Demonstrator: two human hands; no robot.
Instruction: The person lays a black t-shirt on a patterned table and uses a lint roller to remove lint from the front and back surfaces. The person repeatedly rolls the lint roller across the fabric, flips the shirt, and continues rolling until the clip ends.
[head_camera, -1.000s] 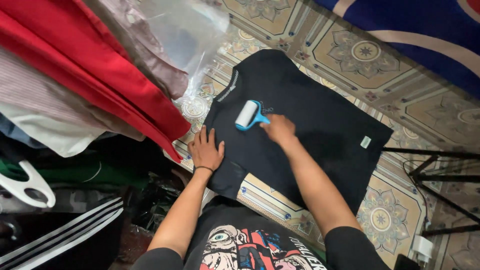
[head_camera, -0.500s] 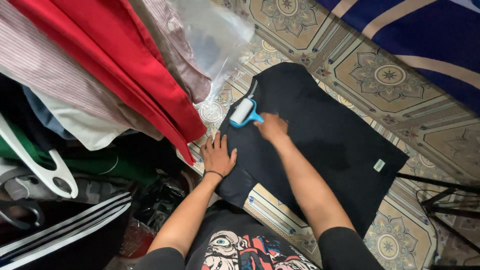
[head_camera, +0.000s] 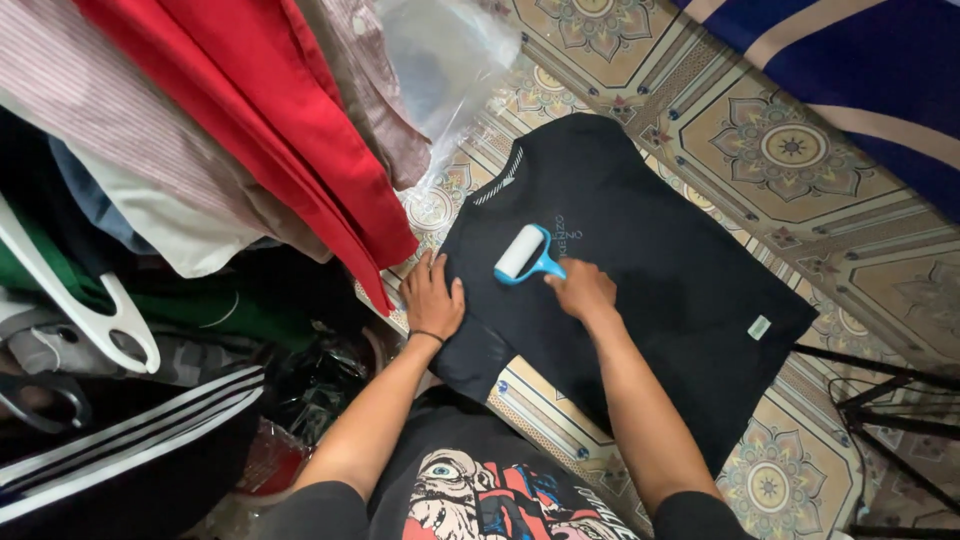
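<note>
I note my right hand wrapped around the blue handle of the light, stiff lint roller, at its eleven o'clock on the soft, limp black T-shirt spread on the tiled floor, left hand flat, pinning the hem.

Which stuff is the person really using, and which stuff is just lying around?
Being used:
lint roller, gripped by the right hand
black T-shirt, pressed flat by the left hand

Just lying around:
red garment
white hanger
clear plastic bag
blue striped cloth
</note>
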